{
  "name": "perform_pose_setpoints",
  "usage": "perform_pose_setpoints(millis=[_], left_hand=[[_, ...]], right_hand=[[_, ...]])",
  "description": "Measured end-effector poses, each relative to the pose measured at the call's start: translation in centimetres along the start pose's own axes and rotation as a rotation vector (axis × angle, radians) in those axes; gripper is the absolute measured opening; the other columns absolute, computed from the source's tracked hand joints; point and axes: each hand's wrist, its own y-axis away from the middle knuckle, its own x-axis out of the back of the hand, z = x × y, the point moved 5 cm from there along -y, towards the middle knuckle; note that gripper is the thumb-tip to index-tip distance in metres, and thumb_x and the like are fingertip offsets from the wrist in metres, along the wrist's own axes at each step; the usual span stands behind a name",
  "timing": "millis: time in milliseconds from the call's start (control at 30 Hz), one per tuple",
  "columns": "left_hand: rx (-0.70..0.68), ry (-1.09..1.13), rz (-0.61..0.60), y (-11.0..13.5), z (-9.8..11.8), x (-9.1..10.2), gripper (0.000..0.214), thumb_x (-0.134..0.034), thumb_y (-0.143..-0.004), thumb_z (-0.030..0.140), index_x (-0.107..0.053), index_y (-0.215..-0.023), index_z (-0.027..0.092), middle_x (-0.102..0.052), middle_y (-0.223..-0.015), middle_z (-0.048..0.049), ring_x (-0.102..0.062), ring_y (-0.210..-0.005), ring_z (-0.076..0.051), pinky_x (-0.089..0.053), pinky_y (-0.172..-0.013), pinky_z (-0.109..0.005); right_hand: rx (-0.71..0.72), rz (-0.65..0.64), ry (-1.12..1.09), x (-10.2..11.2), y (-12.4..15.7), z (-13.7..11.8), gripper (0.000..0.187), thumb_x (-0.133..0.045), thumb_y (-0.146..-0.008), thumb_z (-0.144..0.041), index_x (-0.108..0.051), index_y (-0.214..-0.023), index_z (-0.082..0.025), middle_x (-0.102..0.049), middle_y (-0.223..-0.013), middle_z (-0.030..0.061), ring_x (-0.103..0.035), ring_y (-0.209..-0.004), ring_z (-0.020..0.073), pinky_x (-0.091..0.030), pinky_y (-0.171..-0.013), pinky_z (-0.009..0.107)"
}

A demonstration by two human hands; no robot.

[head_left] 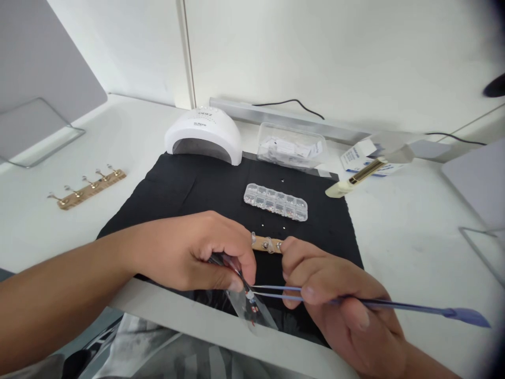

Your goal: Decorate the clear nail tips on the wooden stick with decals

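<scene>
My left hand [215, 245] pinches a small clear plastic bag [240, 308] over the front edge of the black cloth. Small red and white bits show in the bag, and a dark slim part runs up under the fingers; I cannot make out what it is. Blue tweezers [418, 306] lie in the closed fingers of my right hand [335, 279]. Their two tips point left and reach the bag's edge beside my left fingertips. Just beyond both hands, a wooden strip [258, 243] with clear nail tips and metal holders is partly hidden by the fingers.
On the black cloth [189, 195] lies a clear compartment box [276, 201] of small gems. A white nail lamp [205, 131], a clear tray of packets [292, 147], a cream brush-like tool [355, 181] and an opened carton [359, 155] stand behind. Another wooden nail stand [92, 190] is left.
</scene>
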Motion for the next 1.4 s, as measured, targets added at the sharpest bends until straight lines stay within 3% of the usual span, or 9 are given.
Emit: perform_pose_setpoints(millis=[267,1100,1400], left_hand=[[-0.004,0.025,-0.001,0.02,-0.14,-0.15,0.012,-0.064,-0.087,0.006,-0.068,-0.090,0.016,-0.067,-0.084,-0.0042,-0.063,-0.077,-0.013,-0.053,-0.073,-0.022],[0.011,0.025,-0.014,-0.01,-0.30,-0.37,0.012,-0.064,-0.086,0.006,-0.068,-0.089,0.017,-0.067,-0.083,-0.0040,-0.064,-0.077,-0.014,-0.053,-0.071,-0.022],[0.089,0.065,-0.048,-0.04,-0.58,-0.49,0.010,-0.062,-0.088,0.009,-0.069,-0.093,0.014,-0.065,-0.084,-0.0033,-0.061,-0.071,-0.012,-0.050,-0.066,-0.022]], right_hand=[[-0.022,-0.008,-0.012,0.08,0.06,-0.18,0.030,-0.050,-0.098,-0.039,-0.076,-0.096,-0.025,-0.070,-0.064,0.0040,-0.058,-0.061,0.0195,-0.045,-0.073,0.041],[-0.030,-0.037,0.007,-0.09,-0.21,-0.27,0.030,-0.050,-0.096,-0.038,-0.076,-0.098,-0.026,-0.067,-0.062,0.0034,-0.055,-0.060,0.0192,-0.046,-0.068,0.040],[-0.013,-0.049,0.057,0.11,0.31,-0.46,0.025,-0.052,-0.095,-0.033,-0.075,-0.095,-0.023,-0.069,-0.067,0.0036,-0.059,-0.062,0.0189,-0.048,-0.074,0.040]])
